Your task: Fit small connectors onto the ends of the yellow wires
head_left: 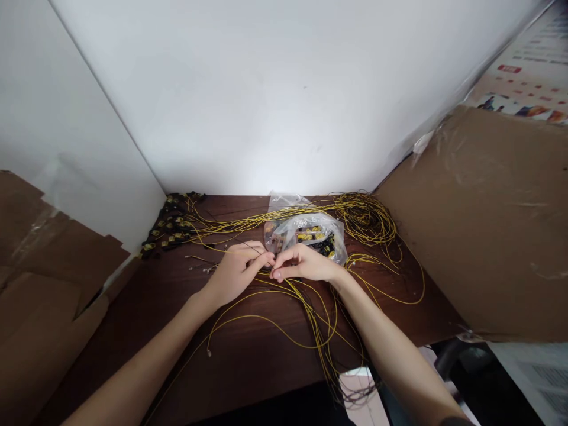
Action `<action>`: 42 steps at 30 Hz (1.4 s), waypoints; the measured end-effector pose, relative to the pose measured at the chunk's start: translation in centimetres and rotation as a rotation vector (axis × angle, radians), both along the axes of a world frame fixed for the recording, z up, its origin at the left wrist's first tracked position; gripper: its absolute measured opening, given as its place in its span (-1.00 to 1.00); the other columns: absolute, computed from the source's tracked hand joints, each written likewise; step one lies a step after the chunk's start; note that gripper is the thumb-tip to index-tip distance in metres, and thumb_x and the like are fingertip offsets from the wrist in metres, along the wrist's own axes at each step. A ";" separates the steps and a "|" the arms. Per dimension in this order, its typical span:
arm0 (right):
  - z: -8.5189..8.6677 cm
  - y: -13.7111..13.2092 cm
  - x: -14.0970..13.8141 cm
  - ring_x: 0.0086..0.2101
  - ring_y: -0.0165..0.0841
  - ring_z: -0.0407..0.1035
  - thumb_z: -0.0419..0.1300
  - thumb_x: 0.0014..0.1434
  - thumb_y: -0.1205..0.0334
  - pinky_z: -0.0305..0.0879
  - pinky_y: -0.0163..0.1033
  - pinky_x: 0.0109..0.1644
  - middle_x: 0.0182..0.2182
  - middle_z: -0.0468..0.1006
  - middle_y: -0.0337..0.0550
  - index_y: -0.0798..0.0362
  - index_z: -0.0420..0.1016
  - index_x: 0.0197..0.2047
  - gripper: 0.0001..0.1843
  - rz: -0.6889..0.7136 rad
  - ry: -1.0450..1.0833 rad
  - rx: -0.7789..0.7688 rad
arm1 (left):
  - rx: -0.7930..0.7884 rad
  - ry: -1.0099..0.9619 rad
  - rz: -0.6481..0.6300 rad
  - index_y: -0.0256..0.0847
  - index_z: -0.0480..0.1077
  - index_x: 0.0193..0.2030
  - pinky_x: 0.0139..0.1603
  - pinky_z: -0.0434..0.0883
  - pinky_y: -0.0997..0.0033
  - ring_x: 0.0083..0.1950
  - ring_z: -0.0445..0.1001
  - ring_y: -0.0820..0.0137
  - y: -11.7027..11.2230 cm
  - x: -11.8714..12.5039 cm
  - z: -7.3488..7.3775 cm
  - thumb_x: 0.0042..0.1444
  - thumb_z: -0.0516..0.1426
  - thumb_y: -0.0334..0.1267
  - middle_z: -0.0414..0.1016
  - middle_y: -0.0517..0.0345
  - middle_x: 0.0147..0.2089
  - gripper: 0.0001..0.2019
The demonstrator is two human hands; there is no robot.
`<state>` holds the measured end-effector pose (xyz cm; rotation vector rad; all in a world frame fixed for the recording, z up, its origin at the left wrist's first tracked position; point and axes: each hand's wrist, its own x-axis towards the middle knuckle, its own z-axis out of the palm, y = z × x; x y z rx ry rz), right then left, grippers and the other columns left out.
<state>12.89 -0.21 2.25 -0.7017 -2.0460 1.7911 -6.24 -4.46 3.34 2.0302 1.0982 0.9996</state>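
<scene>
My left hand (pixel 242 269) and my right hand (pixel 304 263) meet above the middle of the dark wooden table, fingertips close together. Each pinches a thin dark wire (pixel 257 249); its end between the fingers is too small to make out. Just behind my hands lies a clear plastic bag (pixel 290 222) with black and yellow parts (pixel 317 235) inside. Below them, loose yellow and black wires (pixel 310 319) run down over the table's front edge. Small pale connectors (pixel 208 270) on wire ends lie to the left of my left hand.
A bundle of yellow and black wires (pixel 248 222) stretches along the back, ending in a coil (pixel 366 222) at right and several black parts with yellow marks (pixel 171 228) at left. White board (pixel 266 100) and cardboard panels (pixel 479 225) wall in the table (pixel 177 361).
</scene>
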 end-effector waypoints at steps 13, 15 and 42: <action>0.2 0.0 0.1 -0.48 -0.46 0.37 0.26 0.01 0.06 0.30 -0.34 -0.32 -0.54 0.51 -0.18 0.18 0.55 -0.36 -0.69 -0.008 -0.058 0.040 | -0.010 -0.108 0.373 -0.25 0.38 -0.62 -0.47 0.23 0.51 -0.56 0.32 0.49 0.9 -1.4 -0.2 0.13 0.04 -0.18 0.36 0.18 -0.62 -0.65; 0.2 0.0 0.1 -0.47 -0.45 0.38 0.26 0.00 0.05 0.31 -0.33 -0.31 -0.52 0.52 -0.17 0.18 0.55 -0.36 -0.68 -0.006 -0.063 0.042 | -0.099 -0.293 0.473 -0.26 0.39 -0.62 -0.55 0.19 0.53 -0.61 0.27 0.52 1.3 -1.8 -0.2 0.09 0.08 -0.15 0.34 0.18 -0.64 -0.66; 0.1 0.0 0.0 -0.53 -0.49 0.31 0.28 -0.04 0.04 0.28 -0.33 -0.34 -0.57 0.49 -0.19 0.21 0.55 -0.42 -0.66 -0.020 -0.035 0.001 | 0.202 0.202 -0.053 -0.14 0.54 -0.24 -0.21 0.29 0.43 -0.26 0.42 0.39 -0.7 0.1 -0.4 0.22 -0.02 -0.29 0.53 0.11 -0.27 -0.72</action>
